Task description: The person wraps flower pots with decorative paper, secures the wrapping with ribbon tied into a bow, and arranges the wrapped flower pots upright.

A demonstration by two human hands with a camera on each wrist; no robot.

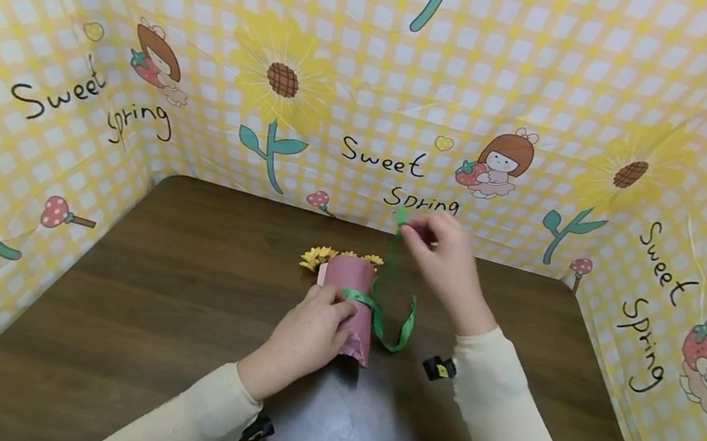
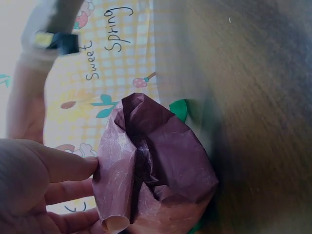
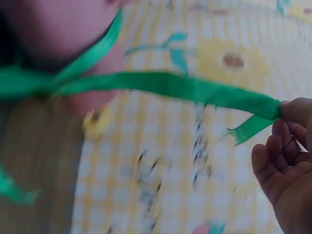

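Observation:
A small bouquet of yellow flowers (image 1: pixel 318 256) in pink wrapping paper (image 1: pixel 350 272) lies on the table, blooms toward the back wall. My left hand (image 1: pixel 307 327) grips the wrapper from above, fingers bent beside the green ribbon (image 1: pixel 358 297) around its middle. In the left wrist view, my thumb rests on the crumpled, open lower end of the paper (image 2: pixel 180 161). My right hand (image 1: pixel 447 260) is raised to the bouquet's right and pinches one ribbon end (image 3: pixel 263 105) between thumb and forefinger, drawn taut from the wrapper. The other ribbon end (image 1: pixel 403 332) curls loosely on the right.
The dark wooden table (image 1: pixel 194 265) is enclosed at the back and sides by a yellow checked cloth (image 1: pixel 361 83) printed with sunflowers and lettering. A black strap device (image 1: pixel 439 368) sits at my right wrist, another (image 1: pixel 259 428) at my left.

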